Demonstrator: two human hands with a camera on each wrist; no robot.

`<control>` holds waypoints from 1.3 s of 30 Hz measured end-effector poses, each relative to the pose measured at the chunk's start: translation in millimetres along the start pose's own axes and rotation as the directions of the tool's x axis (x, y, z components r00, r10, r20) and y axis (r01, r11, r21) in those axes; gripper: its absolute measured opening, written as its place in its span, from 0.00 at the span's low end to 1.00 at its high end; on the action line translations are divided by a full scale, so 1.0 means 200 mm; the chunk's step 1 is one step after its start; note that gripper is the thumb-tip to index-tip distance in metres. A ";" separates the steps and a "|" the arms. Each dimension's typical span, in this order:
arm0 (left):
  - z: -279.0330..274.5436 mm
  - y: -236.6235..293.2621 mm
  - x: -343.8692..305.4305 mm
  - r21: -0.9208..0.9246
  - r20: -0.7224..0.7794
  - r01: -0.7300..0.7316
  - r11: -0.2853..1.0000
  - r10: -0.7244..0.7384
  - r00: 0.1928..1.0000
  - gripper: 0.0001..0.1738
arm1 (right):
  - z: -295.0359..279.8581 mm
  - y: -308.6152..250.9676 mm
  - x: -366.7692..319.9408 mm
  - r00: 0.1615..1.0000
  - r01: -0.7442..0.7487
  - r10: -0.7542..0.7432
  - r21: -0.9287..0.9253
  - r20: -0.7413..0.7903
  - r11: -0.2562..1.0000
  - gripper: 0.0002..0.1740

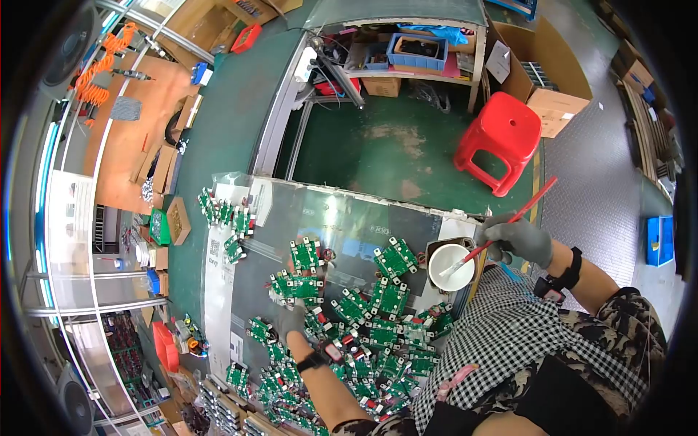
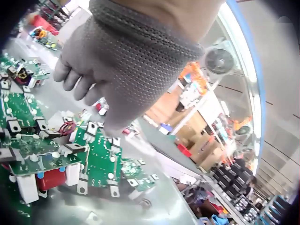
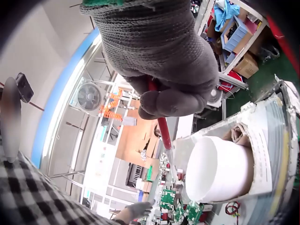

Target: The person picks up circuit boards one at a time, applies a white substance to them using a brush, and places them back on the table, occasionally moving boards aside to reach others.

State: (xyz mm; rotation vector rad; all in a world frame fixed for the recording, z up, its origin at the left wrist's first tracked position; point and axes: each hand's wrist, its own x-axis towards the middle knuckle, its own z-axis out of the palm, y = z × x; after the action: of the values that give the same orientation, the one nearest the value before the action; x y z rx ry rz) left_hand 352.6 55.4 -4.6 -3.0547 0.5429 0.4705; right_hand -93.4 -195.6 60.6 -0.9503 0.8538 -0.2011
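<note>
My gloved right hand (image 1: 520,241) grips a thin red-handled brush (image 1: 534,200), its pale tip over the mouth of a white cup (image 1: 465,282). In the right wrist view that hand (image 3: 159,70) has its fingers curled round the red handle (image 3: 164,133), beside the cup (image 3: 225,168). My gloved left hand (image 1: 292,321) is among green circuit boards (image 1: 294,285). Seen from the left wrist, this hand (image 2: 122,65) has loosely bent fingers, and its thumb tip overlaps the edge of a board (image 2: 101,157) with metal tabs. Nothing shows in its grasp.
Many more green circuit boards (image 1: 385,330) cover the near part of the bench top (image 1: 349,218). A red stool (image 1: 502,138) stands beyond the bench, near a cardboard box (image 1: 560,94). Shelving with a blue bin (image 1: 418,52) is at the back.
</note>
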 end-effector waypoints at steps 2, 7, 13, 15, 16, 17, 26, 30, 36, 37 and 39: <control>0.25 -0.18 0.19 -0.079 0.020 0.017 0.997 -0.015 1.000 0.33 | 0.00 -0.03 -0.02 1.000 0.007 -0.007 -0.018 0.000 1.000 0.14; 0.25 -0.02 0.03 -0.364 -0.074 0.105 0.925 -0.141 0.987 0.23 | 0.00 -0.04 -0.06 0.992 0.111 -0.120 0.195 0.037 0.975 0.16; 0.31 0.13 0.00 -0.512 -0.228 -0.057 0.857 -0.071 0.971 0.18 | 0.09 -0.13 -0.02 0.987 0.078 -0.112 0.259 0.119 0.963 0.18; 0.33 0.16 0.02 -0.570 -0.255 -0.084 0.817 -0.078 0.964 0.19 | 0.10 -0.13 -0.01 0.972 0.099 -0.152 0.274 0.180 0.957 0.19; 0.34 0.18 0.02 -0.573 -0.255 -0.088 0.815 -0.076 0.964 0.19 | 0.11 -0.13 -0.01 0.972 0.103 -0.155 0.272 0.178 0.957 0.19; 0.35 0.21 0.01 -0.739 -0.221 -0.124 0.662 -0.065 0.973 0.22 | 0.12 -0.14 -0.01 0.968 0.113 -0.167 0.270 0.185 0.956 0.19; 0.28 0.31 -0.15 -0.278 -0.483 -0.175 0.945 0.020 0.875 0.29 | 0.13 -0.14 -0.03 0.965 0.119 -0.174 0.263 0.195 0.957 0.20; 0.20 0.26 -0.18 -0.249 -0.572 -0.487 0.837 0.278 0.771 0.27 | 0.11 -0.13 -0.03 0.944 0.125 -0.210 0.310 0.256 0.943 0.21; -0.05 0.24 -0.33 -0.876 -0.462 -0.467 0.122 0.063 0.884 0.20 | 0.21 -0.24 -0.04 0.915 0.096 -0.207 0.312 0.346 0.945 0.22; -0.12 0.22 -0.34 -0.941 -0.337 -0.337 -0.023 0.064 0.939 0.22 | 0.24 -0.27 -0.05 0.910 0.092 -0.206 0.308 0.360 0.947 0.22; -0.30 0.24 -0.46 -0.984 -0.154 -0.136 -0.114 0.176 0.972 0.23 | 0.30 -0.31 -0.05 0.898 0.170 -0.266 0.283 0.350 0.944 0.20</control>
State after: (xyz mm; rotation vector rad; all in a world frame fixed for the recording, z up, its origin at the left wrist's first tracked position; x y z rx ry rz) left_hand 270.8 38.3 82.3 -4.3969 0.8309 1.6896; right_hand -44.7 -189.2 133.2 -0.8143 0.3463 -0.2972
